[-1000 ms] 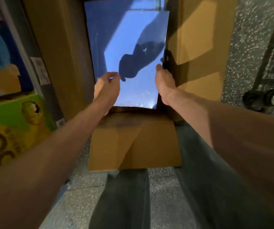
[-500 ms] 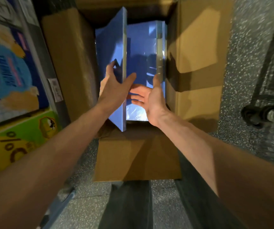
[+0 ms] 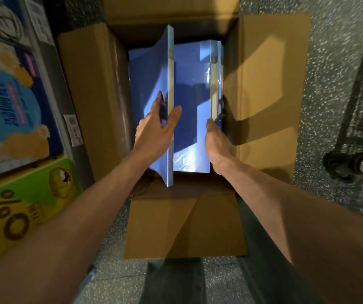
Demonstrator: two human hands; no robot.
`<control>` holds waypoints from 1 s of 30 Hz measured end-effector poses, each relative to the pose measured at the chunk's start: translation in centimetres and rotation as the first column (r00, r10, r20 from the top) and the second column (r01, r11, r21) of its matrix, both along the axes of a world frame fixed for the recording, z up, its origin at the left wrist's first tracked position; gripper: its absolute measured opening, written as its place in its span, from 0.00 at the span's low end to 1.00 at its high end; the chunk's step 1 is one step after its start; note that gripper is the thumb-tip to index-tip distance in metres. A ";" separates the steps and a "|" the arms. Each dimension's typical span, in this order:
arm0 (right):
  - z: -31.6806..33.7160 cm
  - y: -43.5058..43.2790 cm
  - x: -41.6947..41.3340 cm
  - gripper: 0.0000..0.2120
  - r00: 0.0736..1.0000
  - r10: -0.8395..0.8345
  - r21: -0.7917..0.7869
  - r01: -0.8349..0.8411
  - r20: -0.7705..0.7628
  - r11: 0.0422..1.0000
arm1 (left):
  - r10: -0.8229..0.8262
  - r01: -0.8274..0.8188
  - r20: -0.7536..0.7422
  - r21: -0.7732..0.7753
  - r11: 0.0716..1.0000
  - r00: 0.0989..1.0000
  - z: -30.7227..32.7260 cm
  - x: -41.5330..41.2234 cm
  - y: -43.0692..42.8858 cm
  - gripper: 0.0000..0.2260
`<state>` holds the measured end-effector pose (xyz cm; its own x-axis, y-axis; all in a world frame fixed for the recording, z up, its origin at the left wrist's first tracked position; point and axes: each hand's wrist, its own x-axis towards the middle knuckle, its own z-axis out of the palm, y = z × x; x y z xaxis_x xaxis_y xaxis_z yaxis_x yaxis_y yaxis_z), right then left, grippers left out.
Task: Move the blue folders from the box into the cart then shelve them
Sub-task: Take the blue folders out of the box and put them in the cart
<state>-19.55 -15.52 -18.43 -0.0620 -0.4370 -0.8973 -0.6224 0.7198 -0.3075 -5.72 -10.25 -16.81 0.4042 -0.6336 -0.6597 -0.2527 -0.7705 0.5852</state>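
Observation:
An open cardboard box [image 3: 264, 88] stands on the floor in front of me with blue folders inside. My left hand [image 3: 154, 132] grips one wrapped blue folder pack [image 3: 152, 69] that stands on its edge at the left of the box, thumb on its right face and fingers on its left. Flat blue folders [image 3: 191, 88] fill the box to the right of it. My right hand [image 3: 214, 145] holds the right edge of that stack, thumb on top; its fingers are hidden between the stack and the box wall.
A cart's caster wheel [image 3: 347, 167] and dark frame [image 3: 360, 84] stand at the right on the speckled floor. Shelving with colourful cartons [image 3: 16, 106] runs along the left. The box's front flap [image 3: 182, 224] lies open over my legs.
The flat top pack was tipped up onto its edge at the left in my left hand. My right hand left it, opened, then went to the right edge of the stack.

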 end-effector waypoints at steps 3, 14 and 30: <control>0.1 -0.4 -0.8 0.29 0.976 -0.209 0.037 0.207 0.064 0.978 | -0.008 0.009 -0.019 0.019 1.000 1.000 0.2 0.4 0.2 0.31; 5.4 3.4 4.4 0.40 0.881 -0.315 0.357 0.184 0.353 0.916 | 0.193 -0.199 0.051 0.160 0.967 0.980 3.5 2.2 1.4 0.35; 16.2 3.9 0.7 0.27 0.959 -0.033 0.228 -0.033 0.281 0.973 | 0.244 -0.252 0.103 0.074 0.965 0.964 16.9 5.0 3.7 0.19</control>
<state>-18.85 -11.66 -2.28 0.2074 -0.2190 -0.9534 -0.5342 0.7911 -0.2980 -0.74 -6.55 0.07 0.6034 -0.4482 -0.6595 -0.0970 -0.8622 0.4971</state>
